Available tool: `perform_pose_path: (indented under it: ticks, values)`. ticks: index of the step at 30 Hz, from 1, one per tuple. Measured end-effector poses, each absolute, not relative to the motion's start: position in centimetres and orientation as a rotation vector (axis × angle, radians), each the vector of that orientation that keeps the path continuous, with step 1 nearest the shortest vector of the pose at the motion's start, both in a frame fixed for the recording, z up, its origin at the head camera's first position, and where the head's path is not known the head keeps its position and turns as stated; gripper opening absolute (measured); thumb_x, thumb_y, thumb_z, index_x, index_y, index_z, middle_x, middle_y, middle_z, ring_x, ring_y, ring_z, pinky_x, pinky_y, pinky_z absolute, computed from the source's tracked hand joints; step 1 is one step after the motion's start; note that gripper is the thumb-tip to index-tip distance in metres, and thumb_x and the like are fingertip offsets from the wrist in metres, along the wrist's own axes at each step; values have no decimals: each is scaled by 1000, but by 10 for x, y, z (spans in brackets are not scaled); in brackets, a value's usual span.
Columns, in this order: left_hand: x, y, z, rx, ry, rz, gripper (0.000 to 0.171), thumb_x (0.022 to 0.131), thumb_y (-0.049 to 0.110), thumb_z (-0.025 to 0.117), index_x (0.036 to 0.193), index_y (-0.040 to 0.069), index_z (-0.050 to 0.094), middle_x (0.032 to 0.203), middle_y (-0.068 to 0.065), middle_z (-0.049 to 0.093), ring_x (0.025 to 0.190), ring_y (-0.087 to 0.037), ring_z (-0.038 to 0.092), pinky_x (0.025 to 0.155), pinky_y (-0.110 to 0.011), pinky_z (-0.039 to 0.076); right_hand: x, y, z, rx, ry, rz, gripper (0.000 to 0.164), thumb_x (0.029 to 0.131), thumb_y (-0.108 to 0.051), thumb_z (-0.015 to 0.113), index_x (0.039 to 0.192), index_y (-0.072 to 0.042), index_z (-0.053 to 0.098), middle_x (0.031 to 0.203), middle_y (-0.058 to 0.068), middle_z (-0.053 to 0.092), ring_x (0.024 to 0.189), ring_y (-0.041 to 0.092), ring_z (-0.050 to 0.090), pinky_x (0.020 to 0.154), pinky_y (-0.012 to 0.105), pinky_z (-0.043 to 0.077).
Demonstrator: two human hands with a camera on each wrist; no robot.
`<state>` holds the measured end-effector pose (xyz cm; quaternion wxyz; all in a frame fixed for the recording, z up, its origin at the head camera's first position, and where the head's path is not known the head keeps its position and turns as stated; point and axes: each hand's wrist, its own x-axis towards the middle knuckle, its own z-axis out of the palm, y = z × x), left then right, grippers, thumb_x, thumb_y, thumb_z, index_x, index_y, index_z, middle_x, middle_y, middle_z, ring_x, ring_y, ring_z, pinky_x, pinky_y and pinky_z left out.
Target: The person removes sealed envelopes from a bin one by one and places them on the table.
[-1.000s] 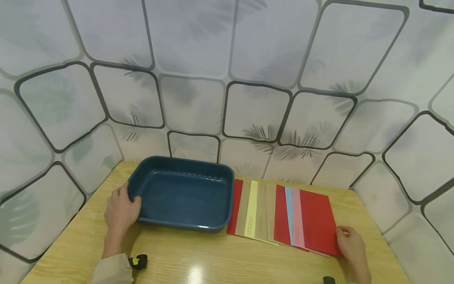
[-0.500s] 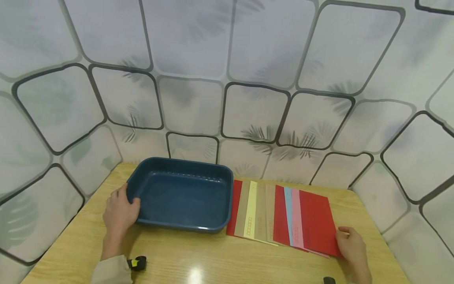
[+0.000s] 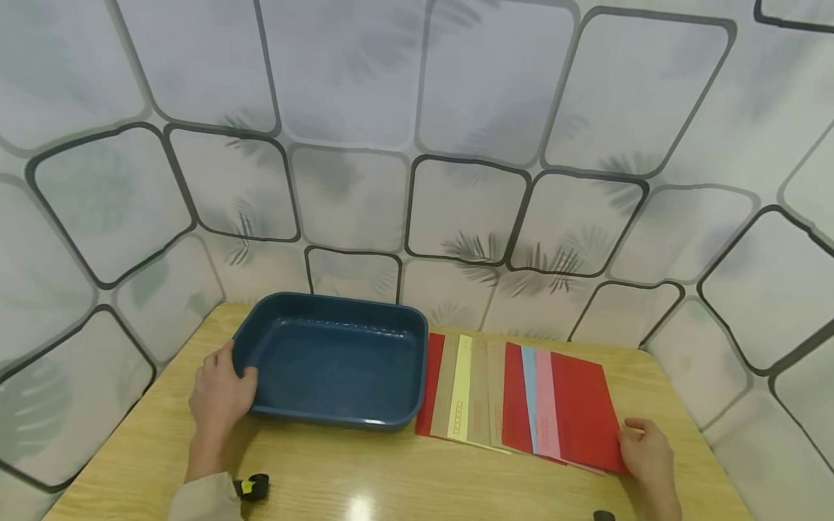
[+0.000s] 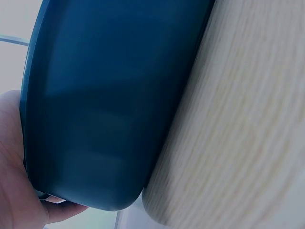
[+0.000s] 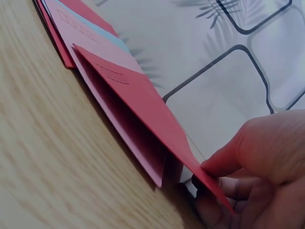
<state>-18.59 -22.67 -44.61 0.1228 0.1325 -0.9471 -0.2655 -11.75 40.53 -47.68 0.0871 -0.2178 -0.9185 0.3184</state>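
A deep blue rectangular tray point(image 3: 335, 373) stands on the table. My left hand point(image 3: 221, 391) grips its left rim, with the thumb on the inner side and the fingers outside; the left wrist view shows the tray's outer wall point(image 4: 109, 119) close up. At the right end of a fanned row of envelopes, my right hand point(image 3: 646, 452) pinches the edge of the top red envelope point(image 3: 583, 412). In the right wrist view, that red envelope point(image 5: 147, 114) is raised at the held end, apart from the pink envelope point(image 5: 114, 107) below it.
Several other envelopes overlap leftward: a light blue one point(image 3: 529, 380), another red one point(image 3: 515, 405), brown ones point(image 3: 481, 391) and a yellow one point(image 3: 461, 383). The leftmost red envelope point(image 3: 430, 412) lies against the tray's right side. A patterned curtain point(image 3: 469, 210) encloses the wooden table point(image 3: 417, 485).
The head view has shifted very slightly. Both hands keep their places on the tray and the red envelope, with no clear movement of either thing.
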Motion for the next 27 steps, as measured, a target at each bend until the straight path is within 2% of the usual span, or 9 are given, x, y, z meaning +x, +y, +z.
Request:
perform_pose_path:
  ticks: [10, 19, 23, 27]
  values:
    - [-189, -228, -450, 398, -2782, -780, 63, 88, 21, 44, 141, -3, 23, 134, -36, 31, 116, -53, 31, 83, -71, 34, -121, 403, -484, -694, -2658, 942, 38, 85, -11, 49, 114, 13, 47, 100, 36, 62, 93, 47, 55, 77, 55, 45]
    - [-190, -230, -450, 362, -2768, -797, 62, 89, 25, 44, 141, -3, 24, 136, -36, 27, 116, -54, 28, 80, -72, 34, -123, 401, -479, -753, -2713, 1023, 42, 88, -17, 44, 118, 13, 43, 116, 41, 49, 102, 51, 46, 86, 60, 40]
    - [-192, -231, -451, 315, -2715, -812, 60, 90, 26, 44, 138, -6, 28, 138, -39, 22, 118, -57, 23, 84, -72, 30, -125, 400, -476, -749, -2756, 1055, 47, 88, -19, 41, 123, 13, 38, 120, 43, 42, 108, 54, 39, 91, 62, 35]
    - [-193, -232, -453, 278, -2679, -834, 61, 91, 30, 44, 137, -7, 28, 137, -40, 22, 119, -58, 20, 89, -72, 24, -125, 400, -475, -741, -2797, 1058, 51, 89, -22, 40, 125, 15, 34, 120, 44, 42, 108, 54, 40, 91, 62, 35]
